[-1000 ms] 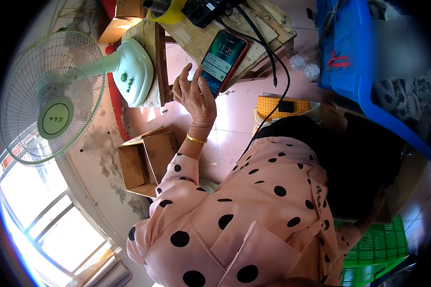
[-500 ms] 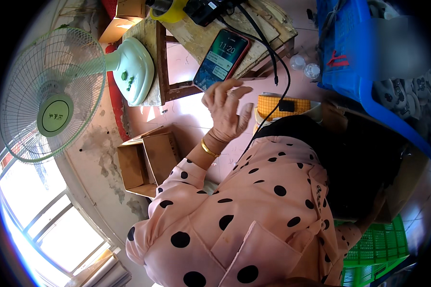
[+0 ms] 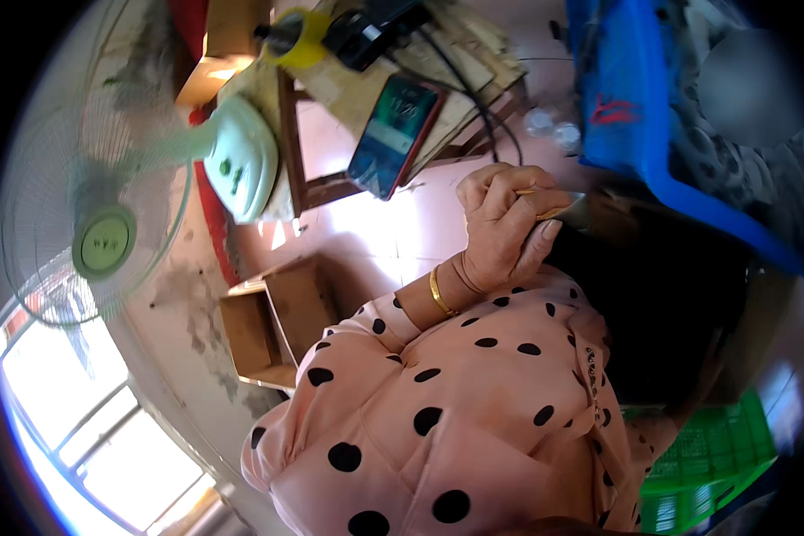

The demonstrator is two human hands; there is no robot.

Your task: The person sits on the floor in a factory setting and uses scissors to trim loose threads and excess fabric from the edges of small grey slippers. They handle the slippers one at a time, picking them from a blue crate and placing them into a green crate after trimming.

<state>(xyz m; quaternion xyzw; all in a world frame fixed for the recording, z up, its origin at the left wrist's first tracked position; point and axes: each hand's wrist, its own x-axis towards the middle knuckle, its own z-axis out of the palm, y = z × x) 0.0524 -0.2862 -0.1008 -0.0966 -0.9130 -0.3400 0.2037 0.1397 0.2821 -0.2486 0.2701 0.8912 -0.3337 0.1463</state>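
Observation:
My left hand [image 3: 509, 219], with a gold bracelet [image 3: 440, 293] at the wrist, is in front of my lap at the edge of my black trousers [image 3: 661, 304]. Its fingers are bent and drawn together, the thumb close beside them. Slivers of yellow [image 3: 552, 213] show between the fingers. Whether they belong to a held thing or to the yellow checked item behind the hand, I cannot tell. My right forearm [image 3: 701, 384] reaches past the trousers at the lower right. The right hand itself is lost in the dark area.
A phone [image 3: 393, 134] lies on a worn wooden stool [image 3: 299, 189] beside black cables [image 3: 460, 76] and a yellow roll [image 3: 308, 40]. At left are a green fan [image 3: 107, 241] and a cardboard box [image 3: 299, 304]. A blue crate [image 3: 625, 125] and a green basket [image 3: 710, 447] stand right.
My left hand has moved right from near the phone to over the yellow checked item, and its spread fingers have curled in. The whole view has shifted slightly.

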